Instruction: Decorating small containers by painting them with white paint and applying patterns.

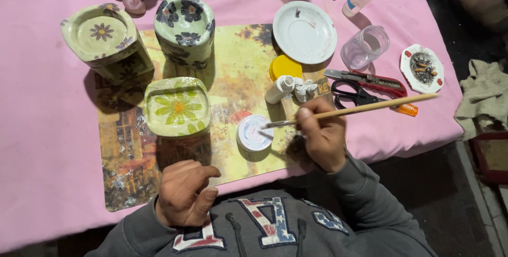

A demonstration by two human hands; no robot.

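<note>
We are seeing the right hand [324, 139] clenching a long wooden paintbrush [360, 109], its bristle tip dipping into a small round white lid [254, 132] holding pale paint. That lid is sitting on the printed mat [127, 167], near the mat's front edge and toward its right corner. The left hand [184, 192] is resting curled into a loose fist at the table's front edge, grasping nothing (thumb lying over the fingers).

Left of the lid, a yellow-flowered pot [177, 107] is standing on the mat. Two more decorated pots are sitting farther back: a green one [106, 42] at the mat's back-left corner and a dark-flowered one [185, 29] beside it.

Behind the right hand we are noting a small white bottle [279, 88], a yellow lid [285, 67], a white saucer [304, 32], scissors [360, 94] and a red cutter [370, 81], all on the pink tablecloth [42, 130].
</note>
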